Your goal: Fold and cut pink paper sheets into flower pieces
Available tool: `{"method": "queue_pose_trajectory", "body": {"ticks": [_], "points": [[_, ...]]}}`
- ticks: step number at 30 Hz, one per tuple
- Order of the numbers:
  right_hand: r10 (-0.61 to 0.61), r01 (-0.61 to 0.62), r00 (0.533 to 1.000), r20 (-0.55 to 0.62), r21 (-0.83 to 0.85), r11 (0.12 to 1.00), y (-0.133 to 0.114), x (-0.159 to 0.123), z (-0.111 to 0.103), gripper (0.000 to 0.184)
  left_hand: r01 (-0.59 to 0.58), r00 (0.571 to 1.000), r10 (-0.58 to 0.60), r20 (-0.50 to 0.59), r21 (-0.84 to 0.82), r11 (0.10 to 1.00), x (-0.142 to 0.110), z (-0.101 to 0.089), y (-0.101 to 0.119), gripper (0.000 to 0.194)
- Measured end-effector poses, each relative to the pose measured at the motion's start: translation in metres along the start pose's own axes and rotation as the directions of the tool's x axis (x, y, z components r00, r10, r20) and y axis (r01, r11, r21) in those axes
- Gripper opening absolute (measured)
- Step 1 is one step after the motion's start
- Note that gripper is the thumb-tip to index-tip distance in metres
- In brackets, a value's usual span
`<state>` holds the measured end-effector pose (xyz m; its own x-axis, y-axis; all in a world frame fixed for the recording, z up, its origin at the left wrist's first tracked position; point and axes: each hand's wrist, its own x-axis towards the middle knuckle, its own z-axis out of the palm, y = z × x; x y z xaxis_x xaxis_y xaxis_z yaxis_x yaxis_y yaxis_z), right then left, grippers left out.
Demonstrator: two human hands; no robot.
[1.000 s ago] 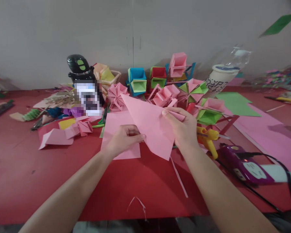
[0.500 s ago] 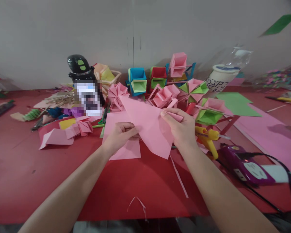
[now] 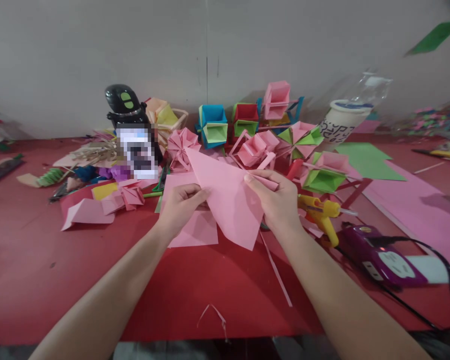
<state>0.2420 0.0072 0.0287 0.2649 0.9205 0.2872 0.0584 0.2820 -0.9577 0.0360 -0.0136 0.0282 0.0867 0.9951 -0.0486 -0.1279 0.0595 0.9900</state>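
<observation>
Lifting above the worktop (image 3: pixel 217 290), a folded pink sheet (image 3: pixel 230 197) is tilting between two bare hands. The right hand (image 3: pixel 279 200) is pinching it near the upper right edge, its grip closing thumb over fingers, while the left hand (image 3: pixel 182 205) is keeping thumb and fingers pressed together on the left edge. A flat pink square (image 3: pixel 198 235) is lying partly beneath the left hand and the raised paper.

Several small paper boxes are standing toward the wall. The blue box (image 3: pixel 213 120) is showing a light green section at its front, the red-and-green box (image 3: pixel 246 118) is sitting just beside it, and a pink box (image 3: pixel 276 100) is resting above blue paper struts. Another box, pink and green (image 3: pixel 324 180), is lying nearer the right hand. Their openings are facing forward — whether they are holding anything is hard to tell. A peach paper basket (image 3: pixel 178 120) is leaning behind a black figure (image 3: pixel 125 102), with yellow paper showing at its mouth.

Farther right, a white patterned cup (image 3: pixel 337 122) is showing something dark blue at its rim, a clear plastic container (image 3: pixel 373 87) rising behind it. A yellow glue gun (image 3: pixel 324 212) is lying near the right wrist — a purple power box (image 3: pixel 386 257) is resting beyond it.
</observation>
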Motion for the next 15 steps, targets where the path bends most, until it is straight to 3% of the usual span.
{"method": "queue_pose_trajectory", "body": {"ticks": [8,15], "points": [[-0.032,0.033,0.999,0.01,-0.013,0.999,-0.0019,-0.003,0.003,0.015,-0.084,0.994,0.087,-0.073,0.038,0.996,0.0011,-0.0042,0.003,0.036],[-0.023,0.024,0.999,0.022,-0.037,0.999,-0.001,-0.0047,0.0039,0.016,-0.078,0.989,0.083,-0.122,0.044,0.996,0.0019,-0.0046,0.0025,0.038]]}}
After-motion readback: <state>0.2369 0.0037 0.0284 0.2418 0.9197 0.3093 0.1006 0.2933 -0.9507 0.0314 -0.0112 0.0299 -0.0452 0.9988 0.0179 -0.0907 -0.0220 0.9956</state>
